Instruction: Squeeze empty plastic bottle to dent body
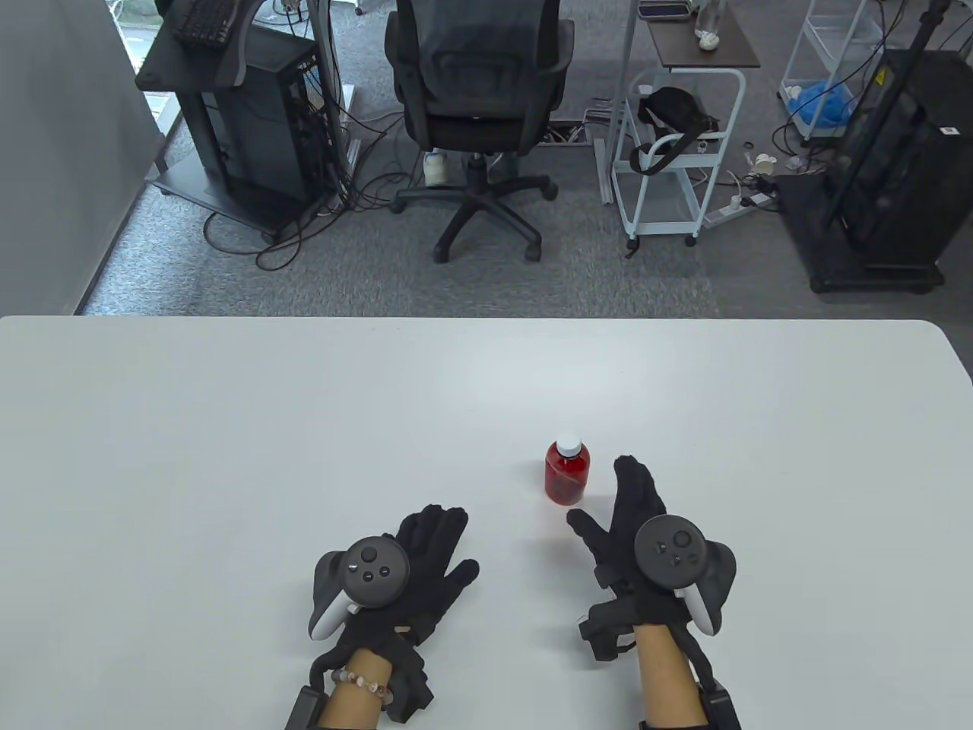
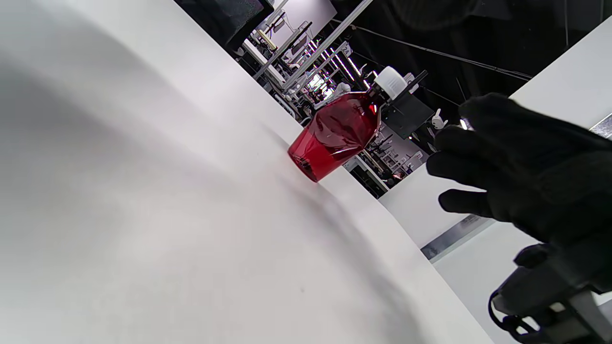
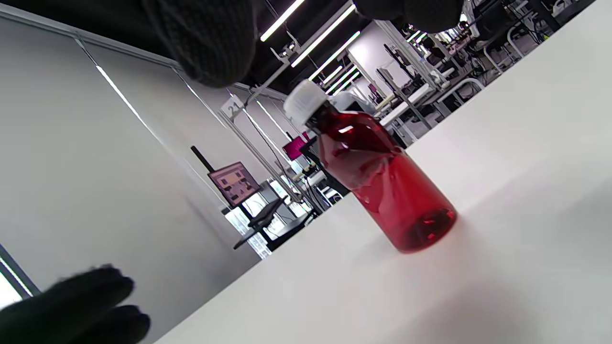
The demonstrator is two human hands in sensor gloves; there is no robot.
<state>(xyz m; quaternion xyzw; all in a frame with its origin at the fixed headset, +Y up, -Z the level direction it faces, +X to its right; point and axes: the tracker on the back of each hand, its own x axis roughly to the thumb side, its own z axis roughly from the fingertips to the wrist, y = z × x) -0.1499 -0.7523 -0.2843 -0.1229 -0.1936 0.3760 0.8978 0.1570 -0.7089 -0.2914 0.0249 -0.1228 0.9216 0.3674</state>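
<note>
One red plastic bottle with a white cap stands upright on the white worktop, right of centre, and its body shows creases in the right wrist view. My right hand sits just beside it on its right, fingers stretched forward and spread, thumb reaching under the bottle's near side, nothing grasped; there seems to be a small gap between fingers and bottle, though the angle is poor. My left hand rests lower left, well apart from the bottle, palm down, fingers loose and released. Two hands, one bottle, one cap.
</note>
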